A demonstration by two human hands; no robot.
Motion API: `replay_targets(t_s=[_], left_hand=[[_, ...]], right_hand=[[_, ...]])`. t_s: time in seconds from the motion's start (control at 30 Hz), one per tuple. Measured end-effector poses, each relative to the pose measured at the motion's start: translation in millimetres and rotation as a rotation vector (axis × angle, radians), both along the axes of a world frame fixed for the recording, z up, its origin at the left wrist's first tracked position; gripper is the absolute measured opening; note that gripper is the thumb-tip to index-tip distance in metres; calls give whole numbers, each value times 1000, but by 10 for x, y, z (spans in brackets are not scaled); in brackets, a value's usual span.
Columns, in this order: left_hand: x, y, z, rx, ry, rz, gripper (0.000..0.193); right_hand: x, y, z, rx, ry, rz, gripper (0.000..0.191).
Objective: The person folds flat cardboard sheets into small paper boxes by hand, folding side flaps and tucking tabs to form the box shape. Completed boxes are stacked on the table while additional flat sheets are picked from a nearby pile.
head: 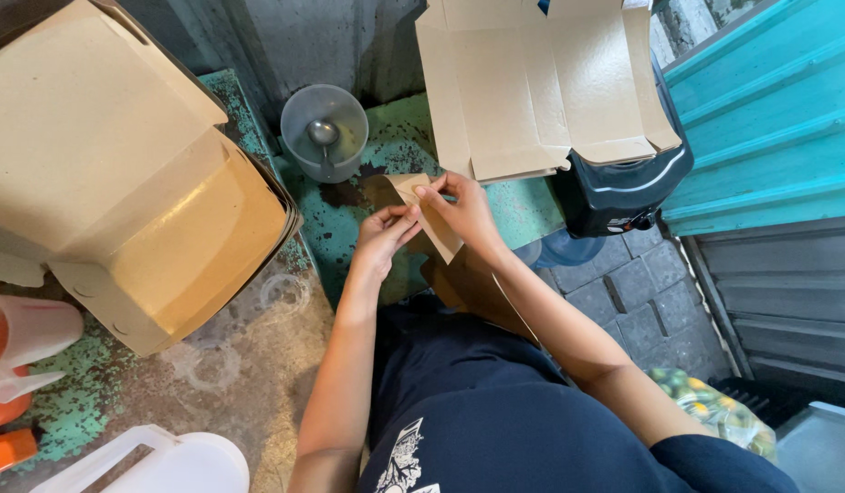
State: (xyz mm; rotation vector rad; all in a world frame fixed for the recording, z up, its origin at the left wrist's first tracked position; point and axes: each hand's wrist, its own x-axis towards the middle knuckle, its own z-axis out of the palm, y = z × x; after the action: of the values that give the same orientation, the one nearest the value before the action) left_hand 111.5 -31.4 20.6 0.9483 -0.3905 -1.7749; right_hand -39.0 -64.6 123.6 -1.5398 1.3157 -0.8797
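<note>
Both hands hold one small brown paper bag (433, 217) over the worn green table (523, 205). My left hand (382, 237) pinches the bag's lower left side. My right hand (463, 212) grips its upper edge, with a fingertip at the folded mouth. More brown bags (468, 288) lie stacked just below, against my dark shirt.
A large open cardboard box (541, 82) rests at the back on a black machine (623, 187). Another open carton (121, 173) stands at left. A translucent cup with a spoon (324, 132) sits between them. White jugs (167, 466) and an orange container (7, 452) are at bottom left.
</note>
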Motion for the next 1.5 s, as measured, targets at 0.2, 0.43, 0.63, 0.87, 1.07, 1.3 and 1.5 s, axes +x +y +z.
replay_targets(t_s=[0.2,0.43,0.63,0.87,1.07,1.3,1.5], left_hand=[[-36,19,20,-73,10,28,16],[68,-17,31,-57,-63,30,30],[204,-79,-91,-29,-149,127,46],[160,-24,-80,-50,-226,-47,41],[141,58,15,8,-131,-250,34],[-168,134,96,-15,-22,-280,33],[-381,186,133,-121,-69,-245,33]], right_hand=[[10,15,1,101,-208,1,22],[-212,-67,-29,136,23,120,29],[-796,24,297,129,110,768,27],[-851,3,211,92,204,831,16],[-892,-64,84,28,191,674,16],[-938,-15,63,22,208,444,15],[-1037,54,161,137,215,303,16]])
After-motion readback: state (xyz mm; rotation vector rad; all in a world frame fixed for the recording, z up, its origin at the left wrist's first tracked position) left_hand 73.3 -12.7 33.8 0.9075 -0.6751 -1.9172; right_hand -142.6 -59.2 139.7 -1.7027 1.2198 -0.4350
